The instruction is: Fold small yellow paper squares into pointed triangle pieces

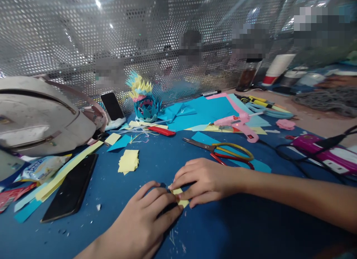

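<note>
A small piece of yellow paper (183,203) lies on the blue tabletop, partly covered by my fingers. My left hand (147,214) is closed at its left edge, thumb and fingertips pressing on it. From the right, my right hand (208,181) holds the same paper down with its fingertips. Whether the paper is folded underneath, I cannot tell. Beyond my left hand sits a stack of yellow paper squares (128,161). Scissors (220,147) with yellow and red handles lie just past my right hand, over a blue paper strip (259,165).
A pink glue gun (237,123), red cutter (161,131) and blue sheets (206,110) lie farther back, near a folded-paper model (145,102). Left are a phone (72,188), paper strips and a white backpack (36,117). A purple power strip (320,151) and cables lie right.
</note>
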{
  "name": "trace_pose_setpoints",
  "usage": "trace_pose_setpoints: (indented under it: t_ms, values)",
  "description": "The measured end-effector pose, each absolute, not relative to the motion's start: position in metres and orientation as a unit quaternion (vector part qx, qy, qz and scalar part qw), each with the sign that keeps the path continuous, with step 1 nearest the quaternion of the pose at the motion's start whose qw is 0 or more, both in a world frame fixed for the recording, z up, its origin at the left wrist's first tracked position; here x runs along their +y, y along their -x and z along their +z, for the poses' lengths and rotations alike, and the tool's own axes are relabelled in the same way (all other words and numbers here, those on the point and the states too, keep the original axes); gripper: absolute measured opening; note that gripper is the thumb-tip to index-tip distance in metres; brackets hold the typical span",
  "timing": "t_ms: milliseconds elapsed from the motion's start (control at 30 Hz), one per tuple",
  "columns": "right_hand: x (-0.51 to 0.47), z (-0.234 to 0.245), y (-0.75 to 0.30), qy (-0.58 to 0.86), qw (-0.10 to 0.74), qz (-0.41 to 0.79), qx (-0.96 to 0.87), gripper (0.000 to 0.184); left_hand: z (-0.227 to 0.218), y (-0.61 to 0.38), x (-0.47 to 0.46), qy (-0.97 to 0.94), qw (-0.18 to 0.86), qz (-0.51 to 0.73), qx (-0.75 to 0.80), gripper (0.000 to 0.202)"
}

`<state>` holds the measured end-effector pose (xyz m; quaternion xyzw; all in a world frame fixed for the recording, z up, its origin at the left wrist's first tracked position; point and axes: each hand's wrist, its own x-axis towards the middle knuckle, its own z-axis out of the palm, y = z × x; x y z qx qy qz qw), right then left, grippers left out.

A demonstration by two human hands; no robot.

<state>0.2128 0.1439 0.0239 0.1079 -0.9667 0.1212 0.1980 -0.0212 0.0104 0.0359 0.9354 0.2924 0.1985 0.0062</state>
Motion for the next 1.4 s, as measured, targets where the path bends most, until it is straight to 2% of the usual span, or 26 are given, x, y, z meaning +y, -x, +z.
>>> trace_pose_setpoints:
  t_ms: [200, 333, 767, 967, 1267, 1400]
  values:
    - [0.144, 0.030, -0.216, -0.106, 0.199, 0.099, -0.969, 0.034, 0.034, 0.023, 0.011, -0.938, 0.016, 0.193, 0.289, 0.037]
    - [0.144, 0.035, -0.218, -0.098, 0.212, 0.133, -0.963, 0.035, 0.033, 0.024, 0.010, -0.940, 0.026, 0.175, 0.292, 0.036]
    - [0.139, 0.043, -0.222, -0.100, 0.157, 0.174, -0.967, 0.028, 0.033, 0.024, 0.010, -0.940, 0.059, 0.170, 0.291, 0.038]
    - [0.145, 0.035, -0.223, -0.075, 0.189, 0.155, -0.967, 0.031, 0.036, 0.024, 0.010, -0.941, 0.058, 0.163, 0.292, 0.039]
    - [0.150, 0.020, -0.221, 0.021, 0.199, 0.132, -0.971, 0.024, 0.035, 0.024, 0.010, -0.940, 0.061, 0.167, 0.290, 0.045]
    - [0.145, 0.023, -0.220, 0.004, 0.216, 0.115, -0.970, 0.025, 0.036, 0.023, 0.010, -0.940, 0.061, 0.170, 0.290, 0.048]
